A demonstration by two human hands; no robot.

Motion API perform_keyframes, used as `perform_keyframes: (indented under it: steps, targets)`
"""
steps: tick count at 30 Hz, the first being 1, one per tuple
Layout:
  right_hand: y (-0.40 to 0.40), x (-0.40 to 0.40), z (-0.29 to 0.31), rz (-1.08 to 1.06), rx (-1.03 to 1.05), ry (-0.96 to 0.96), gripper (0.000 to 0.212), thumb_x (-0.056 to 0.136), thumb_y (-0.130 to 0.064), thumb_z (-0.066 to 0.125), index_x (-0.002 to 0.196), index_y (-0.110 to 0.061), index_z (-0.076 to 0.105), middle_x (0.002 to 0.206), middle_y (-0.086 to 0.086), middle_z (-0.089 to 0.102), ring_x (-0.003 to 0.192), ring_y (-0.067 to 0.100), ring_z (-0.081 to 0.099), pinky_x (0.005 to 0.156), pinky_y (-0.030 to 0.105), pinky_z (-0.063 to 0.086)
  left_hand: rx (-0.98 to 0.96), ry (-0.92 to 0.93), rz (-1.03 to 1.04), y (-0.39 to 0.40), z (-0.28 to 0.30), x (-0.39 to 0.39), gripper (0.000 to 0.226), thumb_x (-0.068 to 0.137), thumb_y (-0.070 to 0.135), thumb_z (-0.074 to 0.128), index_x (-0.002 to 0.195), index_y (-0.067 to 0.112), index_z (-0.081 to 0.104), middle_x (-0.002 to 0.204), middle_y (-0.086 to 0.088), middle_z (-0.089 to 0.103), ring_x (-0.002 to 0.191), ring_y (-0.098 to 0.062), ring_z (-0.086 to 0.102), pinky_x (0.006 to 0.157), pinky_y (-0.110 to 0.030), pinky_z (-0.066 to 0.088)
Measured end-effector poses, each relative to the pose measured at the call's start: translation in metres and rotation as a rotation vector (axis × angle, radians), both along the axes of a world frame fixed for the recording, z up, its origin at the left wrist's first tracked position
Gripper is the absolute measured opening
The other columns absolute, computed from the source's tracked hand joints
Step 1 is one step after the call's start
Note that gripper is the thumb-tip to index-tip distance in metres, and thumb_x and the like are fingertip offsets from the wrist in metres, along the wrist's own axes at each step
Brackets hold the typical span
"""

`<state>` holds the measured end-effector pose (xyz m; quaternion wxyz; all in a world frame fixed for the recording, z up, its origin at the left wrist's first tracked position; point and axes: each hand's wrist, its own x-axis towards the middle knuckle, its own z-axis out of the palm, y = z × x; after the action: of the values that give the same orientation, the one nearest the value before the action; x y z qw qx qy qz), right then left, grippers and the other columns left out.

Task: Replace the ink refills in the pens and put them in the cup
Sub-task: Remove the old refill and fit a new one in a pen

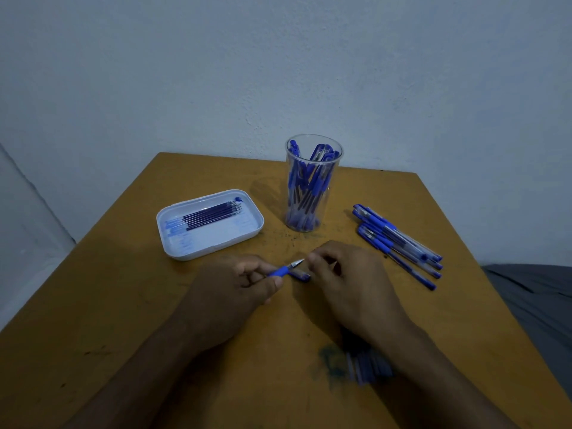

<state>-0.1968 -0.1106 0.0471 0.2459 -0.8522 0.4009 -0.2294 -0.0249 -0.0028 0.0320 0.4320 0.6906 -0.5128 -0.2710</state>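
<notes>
From the head camera, the left hand (238, 284) grips a pen (286, 269) with its fingers curled round the blue rubber sleeve; the silver tip points up and to the right. The right hand (346, 280) pinches near that tip with curled fingers. The pen is in front of the clear plastic cup (312, 184), above the tabletop (123, 305). A blue cap (301, 276) lies just below the tip. The cup stands upright and holds many blue pens, too crowded to count. To the right of the cup lie about six capped pens (399, 243). To its left a white tray (210, 224) holds about six dark refills (213, 215). More refills (368, 363), blurred, lie under the right forearm.
</notes>
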Motion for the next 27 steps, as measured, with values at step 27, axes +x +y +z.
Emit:
perform_keyframes:
  steps: [27]
  targets:
    - [-0.0047, -0.0100, 0.0099, 0.153, 0.506, -0.240, 0.007, 0.095, -0.018, 0.068, 0.092, -0.021, 0.073, 0.069, -0.008, 0.061, 0.045, 0.001, 0.046, 0.044, 0.015, 0.035, -0.069, -0.065, -0.120, -0.0017, -0.0068, -0.0041, 0.024, 0.090, 0.048, 0.053, 0.099, 0.040, 0.074, 0.067, 0.008, 0.070, 0.061, -0.007, 0.063, 0.056, -0.014, 0.042]
